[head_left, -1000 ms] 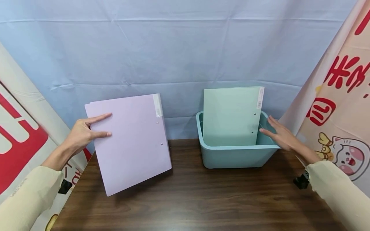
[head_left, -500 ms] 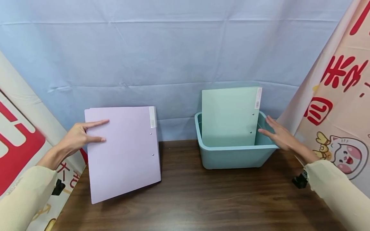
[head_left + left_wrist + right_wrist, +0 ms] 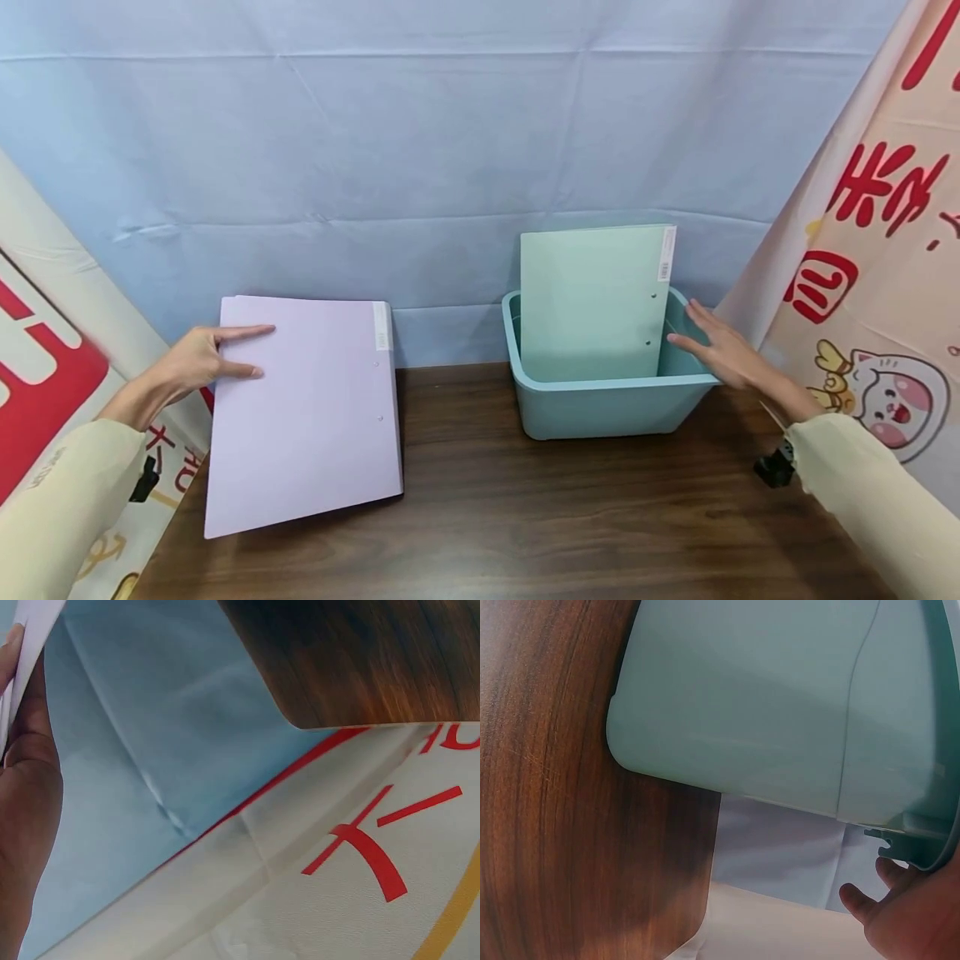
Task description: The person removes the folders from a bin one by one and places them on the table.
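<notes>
A light purple file folder with a white spine label stands slightly tilted at the left of the table. My left hand grips its left edge, thumb and a finger lying on the front cover; in the left wrist view the folder shows between thumb and fingers. A mint green file folder stands upright in a teal plastic bin on the right. On the bin's right rim my right hand holds on, and the right wrist view shows fingertips curled below the rim's corner.
The dark wooden table ends at a pale blue cloth backdrop. Printed cloths hang on both sides, the right one close to my right forearm. A black wrist device sits under the right sleeve.
My left hand has brought the purple folder left and down toward the table, and its tilt has changed. The right hand, bin and green folder keep their places, apart from a slight view shift.
</notes>
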`<state>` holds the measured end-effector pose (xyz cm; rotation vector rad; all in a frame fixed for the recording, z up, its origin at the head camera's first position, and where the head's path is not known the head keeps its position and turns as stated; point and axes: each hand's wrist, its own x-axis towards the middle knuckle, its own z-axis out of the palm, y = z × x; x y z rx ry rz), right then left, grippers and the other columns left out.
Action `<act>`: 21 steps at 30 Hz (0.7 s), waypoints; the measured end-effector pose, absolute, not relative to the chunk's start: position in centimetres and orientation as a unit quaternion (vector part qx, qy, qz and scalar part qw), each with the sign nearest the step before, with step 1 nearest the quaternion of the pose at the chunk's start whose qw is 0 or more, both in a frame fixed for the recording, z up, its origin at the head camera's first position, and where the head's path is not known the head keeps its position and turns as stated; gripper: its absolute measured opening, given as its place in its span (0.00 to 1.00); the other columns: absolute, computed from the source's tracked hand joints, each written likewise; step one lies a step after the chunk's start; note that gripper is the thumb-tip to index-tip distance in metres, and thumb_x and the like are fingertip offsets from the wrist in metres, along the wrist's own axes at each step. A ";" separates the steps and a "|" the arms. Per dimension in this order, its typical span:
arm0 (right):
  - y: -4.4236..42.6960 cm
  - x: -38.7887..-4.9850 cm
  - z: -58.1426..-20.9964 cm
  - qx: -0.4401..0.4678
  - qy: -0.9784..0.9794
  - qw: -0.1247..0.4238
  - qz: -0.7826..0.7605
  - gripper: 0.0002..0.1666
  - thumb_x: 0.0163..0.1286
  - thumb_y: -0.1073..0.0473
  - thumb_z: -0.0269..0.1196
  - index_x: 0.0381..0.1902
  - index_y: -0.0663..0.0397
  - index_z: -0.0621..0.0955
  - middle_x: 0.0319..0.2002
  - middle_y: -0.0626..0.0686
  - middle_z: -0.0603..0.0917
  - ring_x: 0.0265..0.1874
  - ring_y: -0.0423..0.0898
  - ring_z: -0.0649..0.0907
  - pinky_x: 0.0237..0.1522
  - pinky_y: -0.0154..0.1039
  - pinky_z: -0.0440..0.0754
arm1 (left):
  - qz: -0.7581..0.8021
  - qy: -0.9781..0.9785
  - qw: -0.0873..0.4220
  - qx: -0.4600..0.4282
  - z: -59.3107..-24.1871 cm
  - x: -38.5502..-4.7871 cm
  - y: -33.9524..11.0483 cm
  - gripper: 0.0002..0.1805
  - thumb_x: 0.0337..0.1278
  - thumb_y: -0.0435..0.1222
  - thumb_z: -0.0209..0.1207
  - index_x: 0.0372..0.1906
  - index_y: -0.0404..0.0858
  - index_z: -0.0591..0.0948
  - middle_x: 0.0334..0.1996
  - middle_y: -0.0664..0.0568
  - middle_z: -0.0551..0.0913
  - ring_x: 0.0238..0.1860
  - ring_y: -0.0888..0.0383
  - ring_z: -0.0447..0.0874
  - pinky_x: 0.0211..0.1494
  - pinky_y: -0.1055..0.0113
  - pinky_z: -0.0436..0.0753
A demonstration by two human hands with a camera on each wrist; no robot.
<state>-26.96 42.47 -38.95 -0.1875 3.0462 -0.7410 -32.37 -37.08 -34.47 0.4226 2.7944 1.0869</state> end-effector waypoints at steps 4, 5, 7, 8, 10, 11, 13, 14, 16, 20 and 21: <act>42.4 -27.0 -38.9 -0.058 0.970 -0.003 -0.235 0.55 0.84 0.33 0.48 0.85 0.64 0.40 0.84 0.70 0.37 0.81 0.77 0.44 0.72 0.82 0.43 | 0.346 0.927 0.051 0.135 -35.2 -33.0 -37.5 0.44 0.49 0.39 0.82 0.73 0.38 0.77 0.68 0.29 0.77 0.45 0.59 0.76 0.33 0.68 0.80; 42.4 -26.9 -39.0 -0.057 0.970 -0.003 -0.235 0.55 0.84 0.33 0.48 0.85 0.64 0.40 0.84 0.70 0.37 0.81 0.77 0.44 0.72 0.82 0.43 | 0.347 0.927 0.051 0.136 -35.4 -33.1 -37.6 0.44 0.49 0.39 0.82 0.73 0.37 0.77 0.68 0.28 0.76 0.46 0.58 0.76 0.33 0.68 0.80; 42.4 -26.9 -39.0 -0.055 0.971 -0.004 -0.234 0.54 0.84 0.34 0.48 0.85 0.64 0.40 0.84 0.70 0.37 0.81 0.77 0.44 0.72 0.82 0.43 | 0.346 0.927 0.052 0.136 -35.8 -33.3 -37.8 0.44 0.49 0.38 0.82 0.73 0.37 0.77 0.69 0.27 0.75 0.48 0.56 0.75 0.33 0.68 0.81; 42.4 -26.9 -39.0 -0.054 0.971 -0.004 -0.233 0.54 0.84 0.34 0.48 0.85 0.64 0.40 0.84 0.70 0.37 0.81 0.77 0.44 0.72 0.82 0.44 | 0.347 0.927 0.054 0.134 -36.1 -33.4 -37.9 0.44 0.49 0.38 0.82 0.74 0.37 0.77 0.70 0.27 0.74 0.48 0.56 0.75 0.33 0.67 0.81; 42.4 -27.0 -39.0 -0.053 0.971 -0.003 -0.232 0.54 0.84 0.34 0.47 0.85 0.64 0.40 0.84 0.70 0.37 0.81 0.76 0.44 0.73 0.81 0.44 | 0.347 0.928 0.058 0.127 -36.5 -33.4 -38.2 0.44 0.49 0.39 0.82 0.74 0.37 0.77 0.71 0.26 0.72 0.47 0.57 0.75 0.32 0.67 0.81; 42.5 -27.0 -39.0 -0.053 0.971 -0.003 -0.232 0.54 0.84 0.34 0.47 0.85 0.64 0.40 0.84 0.70 0.37 0.81 0.76 0.44 0.73 0.81 0.44 | 0.347 0.928 0.060 0.124 -36.8 -33.4 -38.4 0.44 0.49 0.39 0.82 0.74 0.37 0.77 0.71 0.26 0.72 0.45 0.58 0.75 0.31 0.66 0.80; 42.5 -27.0 -39.0 -0.054 0.971 -0.002 -0.231 0.54 0.84 0.34 0.47 0.85 0.64 0.40 0.84 0.70 0.37 0.81 0.76 0.44 0.73 0.81 0.43 | 0.348 0.928 0.064 0.116 -37.3 -33.5 -38.9 0.44 0.49 0.39 0.81 0.74 0.37 0.77 0.69 0.27 0.73 0.36 0.61 0.74 0.26 0.66 0.76; 42.5 -27.1 -39.0 -0.055 0.971 -0.004 -0.231 0.54 0.84 0.34 0.48 0.85 0.64 0.41 0.84 0.70 0.37 0.81 0.76 0.44 0.74 0.80 0.43 | 0.346 0.929 0.064 0.113 -37.6 -33.5 -39.1 0.44 0.49 0.39 0.81 0.73 0.37 0.77 0.68 0.28 0.73 0.34 0.62 0.73 0.24 0.65 0.73; 42.5 -27.0 -39.0 -0.057 0.971 -0.005 -0.233 0.53 0.84 0.35 0.48 0.85 0.64 0.41 0.84 0.70 0.37 0.81 0.75 0.44 0.74 0.80 0.44 | 0.340 0.932 0.065 0.112 -38.1 -33.6 -39.5 0.44 0.50 0.39 0.81 0.74 0.37 0.77 0.67 0.28 0.73 0.36 0.59 0.73 0.23 0.65 0.71; 42.5 -26.9 -38.9 -0.061 0.970 -0.009 -0.236 0.53 0.85 0.36 0.48 0.85 0.64 0.41 0.84 0.70 0.38 0.81 0.75 0.45 0.74 0.79 0.45 | 0.318 0.938 0.073 0.117 -39.2 -33.9 -40.0 0.44 0.52 0.40 0.80 0.74 0.37 0.76 0.73 0.25 0.69 0.52 0.47 0.71 0.34 0.69 0.73; 42.5 -26.9 -38.9 -0.060 0.969 -0.009 -0.237 0.53 0.84 0.36 0.48 0.85 0.64 0.41 0.84 0.70 0.39 0.81 0.75 0.45 0.74 0.79 0.45 | 0.313 0.939 0.076 0.120 -39.4 -34.0 -40.1 0.43 0.53 0.40 0.79 0.75 0.36 0.75 0.74 0.24 0.67 0.55 0.44 0.70 0.38 0.70 0.73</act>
